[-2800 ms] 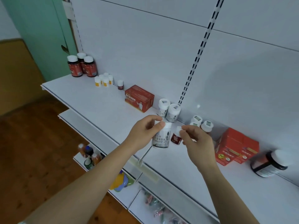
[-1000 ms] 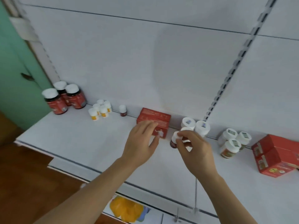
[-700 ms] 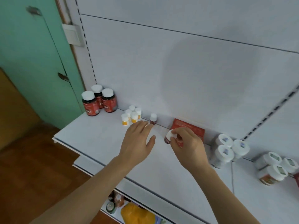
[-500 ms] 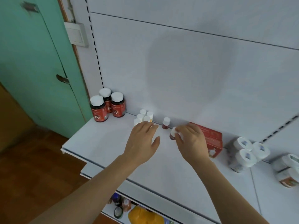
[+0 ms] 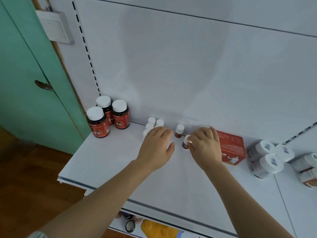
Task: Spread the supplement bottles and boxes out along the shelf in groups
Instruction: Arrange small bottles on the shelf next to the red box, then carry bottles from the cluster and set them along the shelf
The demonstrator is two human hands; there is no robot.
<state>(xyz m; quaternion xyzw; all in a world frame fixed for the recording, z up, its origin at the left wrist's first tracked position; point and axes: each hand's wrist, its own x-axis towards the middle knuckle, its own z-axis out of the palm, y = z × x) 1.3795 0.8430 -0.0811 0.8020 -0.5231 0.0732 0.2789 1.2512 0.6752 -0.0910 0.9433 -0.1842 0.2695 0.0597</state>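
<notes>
— Where is the small dark bottle (image 5: 185,144)?
— Upright on the white shelf (image 5: 106,162), pinched at its cap by the right hand (image 5: 205,146), just beside a matching bottle (image 5: 179,131).
— The left hand (image 5: 157,146)?
— Open, flat, empty, covering tiny white-capped bottles (image 5: 151,123).

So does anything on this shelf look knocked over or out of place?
Nothing stands out. The big red-label bottles, red box and white bottles sit grouped; the right hand holds one small dark bottle.

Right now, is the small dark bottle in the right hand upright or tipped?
Roughly upright: the small dark bottle has its white cap on top, pinched by the right hand.
</notes>
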